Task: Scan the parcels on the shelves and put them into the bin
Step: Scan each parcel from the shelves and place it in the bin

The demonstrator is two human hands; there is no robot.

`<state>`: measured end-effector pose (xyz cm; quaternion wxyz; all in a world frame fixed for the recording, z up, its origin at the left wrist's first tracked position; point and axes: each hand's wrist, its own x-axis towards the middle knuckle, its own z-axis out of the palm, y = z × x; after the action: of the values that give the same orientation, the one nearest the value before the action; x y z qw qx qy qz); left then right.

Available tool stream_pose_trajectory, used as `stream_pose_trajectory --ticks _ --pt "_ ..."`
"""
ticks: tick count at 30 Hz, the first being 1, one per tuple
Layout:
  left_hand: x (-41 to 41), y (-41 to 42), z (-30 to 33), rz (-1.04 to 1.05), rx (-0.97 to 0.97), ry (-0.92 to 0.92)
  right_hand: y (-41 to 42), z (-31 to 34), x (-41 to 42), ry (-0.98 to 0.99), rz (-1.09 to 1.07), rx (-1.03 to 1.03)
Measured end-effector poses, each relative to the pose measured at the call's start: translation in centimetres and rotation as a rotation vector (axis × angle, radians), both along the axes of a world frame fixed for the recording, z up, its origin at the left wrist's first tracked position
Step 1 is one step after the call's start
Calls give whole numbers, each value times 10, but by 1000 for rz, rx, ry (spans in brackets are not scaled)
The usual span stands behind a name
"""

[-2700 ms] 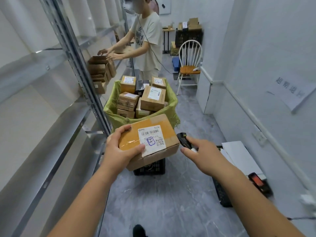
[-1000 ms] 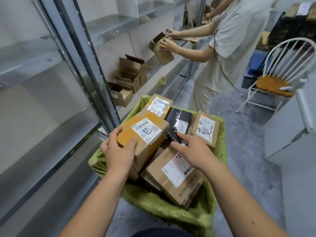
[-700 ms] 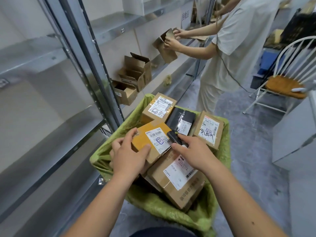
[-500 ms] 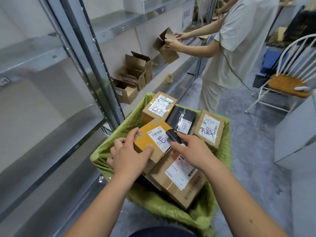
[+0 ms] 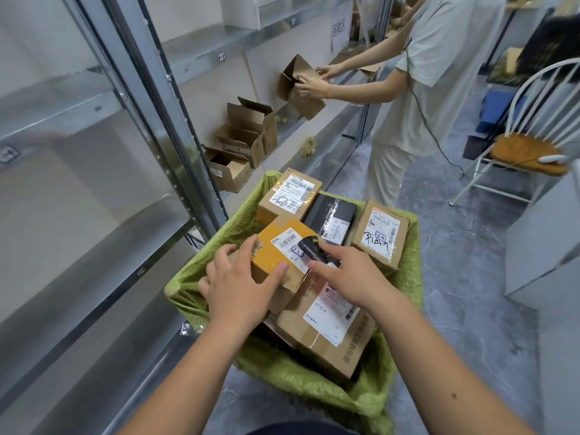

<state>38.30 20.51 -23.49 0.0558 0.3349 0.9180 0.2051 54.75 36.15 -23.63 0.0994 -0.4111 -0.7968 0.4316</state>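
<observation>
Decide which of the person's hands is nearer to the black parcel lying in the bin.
Right. The right hand, gripping the scanner, sits just below the black parcel. The left hand holds the yellow-taped parcel further to the parcel's lower left.

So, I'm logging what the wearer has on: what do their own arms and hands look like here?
Both forearms are bare, with no sleeves in view. The left hand and right hand wear no gloves, rings, watch or wristband. A small dark mole marks the right forearm.
</observation>
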Motion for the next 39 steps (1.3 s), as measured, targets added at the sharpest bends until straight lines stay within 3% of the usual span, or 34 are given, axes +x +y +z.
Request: stream_pose_trajectory --ticks 13,23,29,39 --pt "14 -4 4 -103 18 89 -13 4 16 -8 -22 46" --pt "5 -41 13 -107 -116 236 -49 23 2 32 1 112" --pt "-7 -97 21 23 -206 216 -85 37 -28 27 148 170" --pt "-10 -243 37 338 -198 182 -192 56 -82 125 451 227"
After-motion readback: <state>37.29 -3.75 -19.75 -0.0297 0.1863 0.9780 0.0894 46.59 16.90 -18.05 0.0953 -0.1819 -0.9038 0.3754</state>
